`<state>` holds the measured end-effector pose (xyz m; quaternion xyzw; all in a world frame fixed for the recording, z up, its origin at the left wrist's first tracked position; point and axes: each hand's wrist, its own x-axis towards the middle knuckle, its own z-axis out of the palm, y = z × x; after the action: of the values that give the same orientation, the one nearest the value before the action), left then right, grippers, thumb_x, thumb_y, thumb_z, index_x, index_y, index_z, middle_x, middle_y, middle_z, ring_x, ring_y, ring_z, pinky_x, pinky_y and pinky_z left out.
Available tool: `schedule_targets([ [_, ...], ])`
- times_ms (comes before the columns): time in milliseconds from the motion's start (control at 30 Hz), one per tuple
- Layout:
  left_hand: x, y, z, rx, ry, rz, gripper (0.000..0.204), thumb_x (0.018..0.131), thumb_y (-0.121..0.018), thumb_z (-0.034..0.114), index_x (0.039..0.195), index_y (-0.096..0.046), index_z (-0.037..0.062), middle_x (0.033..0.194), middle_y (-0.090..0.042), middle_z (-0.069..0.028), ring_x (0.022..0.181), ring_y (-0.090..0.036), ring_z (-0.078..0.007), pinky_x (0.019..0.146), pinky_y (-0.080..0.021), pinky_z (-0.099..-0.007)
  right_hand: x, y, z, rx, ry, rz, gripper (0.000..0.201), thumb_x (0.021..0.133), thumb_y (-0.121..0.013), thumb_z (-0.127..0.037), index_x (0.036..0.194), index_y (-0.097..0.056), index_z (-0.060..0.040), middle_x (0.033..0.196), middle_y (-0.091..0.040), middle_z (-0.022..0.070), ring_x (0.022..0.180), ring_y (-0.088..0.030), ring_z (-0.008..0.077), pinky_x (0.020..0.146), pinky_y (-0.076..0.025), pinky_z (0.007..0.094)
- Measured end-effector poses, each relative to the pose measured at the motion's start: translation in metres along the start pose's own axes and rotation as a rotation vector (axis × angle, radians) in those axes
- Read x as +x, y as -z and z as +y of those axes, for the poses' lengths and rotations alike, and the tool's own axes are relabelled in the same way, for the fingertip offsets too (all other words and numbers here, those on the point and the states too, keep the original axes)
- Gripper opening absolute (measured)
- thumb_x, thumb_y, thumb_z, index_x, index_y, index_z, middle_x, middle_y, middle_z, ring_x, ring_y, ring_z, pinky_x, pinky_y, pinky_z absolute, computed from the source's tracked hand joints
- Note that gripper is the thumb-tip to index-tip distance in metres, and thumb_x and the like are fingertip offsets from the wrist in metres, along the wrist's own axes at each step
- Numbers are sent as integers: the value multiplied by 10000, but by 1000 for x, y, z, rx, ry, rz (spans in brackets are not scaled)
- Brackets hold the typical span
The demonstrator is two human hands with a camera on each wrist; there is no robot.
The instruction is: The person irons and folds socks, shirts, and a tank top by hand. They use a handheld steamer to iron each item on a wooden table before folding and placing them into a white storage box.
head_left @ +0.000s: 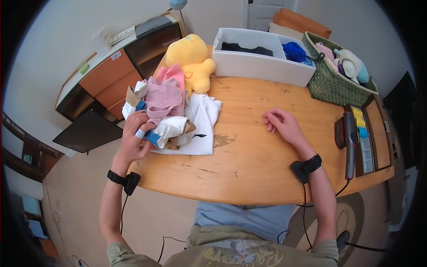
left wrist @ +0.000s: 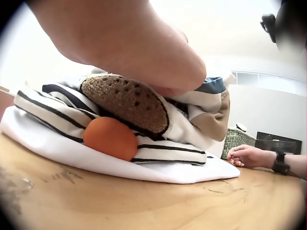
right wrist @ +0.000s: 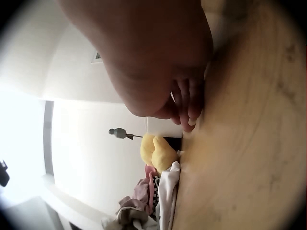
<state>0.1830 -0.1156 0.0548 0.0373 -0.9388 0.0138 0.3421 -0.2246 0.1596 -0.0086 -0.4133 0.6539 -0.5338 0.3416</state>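
Note:
My left hand (head_left: 134,137) is at the near left side of a heap of soft things, its bent fingers among white and blue cloth (head_left: 153,137); whether they grip it, I cannot tell. A dusty-pink cloth (head_left: 163,97) tops the heap, and a white garment (head_left: 205,122) lies flat beneath. In the left wrist view, an orange ball-like piece (left wrist: 110,138), a brown speckled oval (left wrist: 125,104) and black-striped white fabric (left wrist: 170,152) show under the hand. A yellow plush toy (head_left: 189,58) sits behind the heap. My right hand (head_left: 283,126) rests on the wooden table, fingers loosely curled, holding nothing.
A white divided box (head_left: 262,69) with dark and blue cloth stands at the back. Beside it is a green woven basket (head_left: 331,86) of soft items. On the right lie a grey handheld device (head_left: 350,147), a dark red case (head_left: 340,133) and an organizer box (head_left: 378,138).

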Motion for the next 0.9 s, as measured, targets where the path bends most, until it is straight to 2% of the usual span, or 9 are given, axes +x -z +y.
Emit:
schedule_targets([
  [100, -3, -4, 0, 27, -32, 16, 419, 613, -626, 12, 1029, -647, 67, 1154, -636, -145, 1177, -618, -382, 1129, -443, -569, 9, -19, -44, -171, 50, -1, 249, 1064, -624, -219, 1155, -695, 1, 930, -718, 42, 789, -675, 101, 702, -535, 256],
  [267, 3, -14, 5, 53, -31, 89, 427, 605, -603, -53, 1013, -643, 66, 1173, -650, -133, 1203, -634, -361, 1143, -437, -584, 47, -96, -114, -407, 497, -130, 260, 985, -691, -185, 1208, -705, -53, 1007, -729, 119, 917, -710, 246, 792, -566, 363],
  [333, 4, -18, 5, 63, -25, 110, 423, 604, -603, -71, 1003, -639, 65, 1178, -654, -134, 1214, -636, -356, 1143, -437, -583, 63, -137, -118, -470, 768, -133, 306, 958, -694, -163, 1244, -675, -57, 1081, -685, 152, 1038, -673, 313, 883, -552, 418],
  [433, 4, -23, 5, 77, -12, 155, 401, 604, -615, -85, 973, -631, 71, 1253, -648, -141, 1279, -606, -372, 1146, -436, -581, 87, -182, -115, -576, 909, -197, 307, 953, -684, -164, 1239, -643, -60, 1144, -634, 180, 1134, -626, 351, 946, -519, 462],
  [533, 5, -30, 6, 65, 12, 240, 316, 663, -661, -91, 926, -632, 82, 1363, -605, -158, 1330, -562, -417, 1139, -447, -565, 104, -200, -124, -520, 898, 10, 228, 988, -666, -162, 1174, -643, -34, 1048, -695, 159, 1009, -678, 360, 845, -565, 403],
  [633, 10, -33, 7, 27, 51, 323, 240, 733, -717, -67, 906, -637, 79, 1402, -579, -167, 1339, -561, -421, 1127, -461, -536, 99, -177, -146, -352, 657, 201, 193, 1037, -595, -151, 1163, -602, -5, 915, -711, 136, 819, -719, 298, 732, -580, 376],
  [733, 17, -31, 8, 35, 92, 304, 211, 761, -747, -50, 891, -633, 71, 1439, -551, -166, 1355, -554, -422, 1122, -465, -513, 95, -149, -162, -49, 646, 310, 206, 1055, -557, -163, 1125, -585, 28, 750, -697, 160, 661, -710, 333, 640, -557, 419],
  [867, 36, -27, 12, 91, 95, 253, 180, 749, -721, -8, 867, -597, 48, 1286, -634, -152, 1304, -591, -394, 1137, -447, -532, 73, -115, -196, 109, 649, 375, 229, 1091, -534, -184, 1169, -584, 26, 728, -670, 77, 684, -682, 112, 615, -551, 298],
  [900, 40, -27, 9, 114, 88, 223, 175, 747, -716, 6, 862, -590, 44, 1245, -652, -149, 1289, -601, -385, 1139, -444, -535, 75, -107, -199, 143, 673, 406, 230, 1094, -531, -186, 1173, -582, 24, 754, -676, 77, 694, -681, 111, 618, -554, 296],
])
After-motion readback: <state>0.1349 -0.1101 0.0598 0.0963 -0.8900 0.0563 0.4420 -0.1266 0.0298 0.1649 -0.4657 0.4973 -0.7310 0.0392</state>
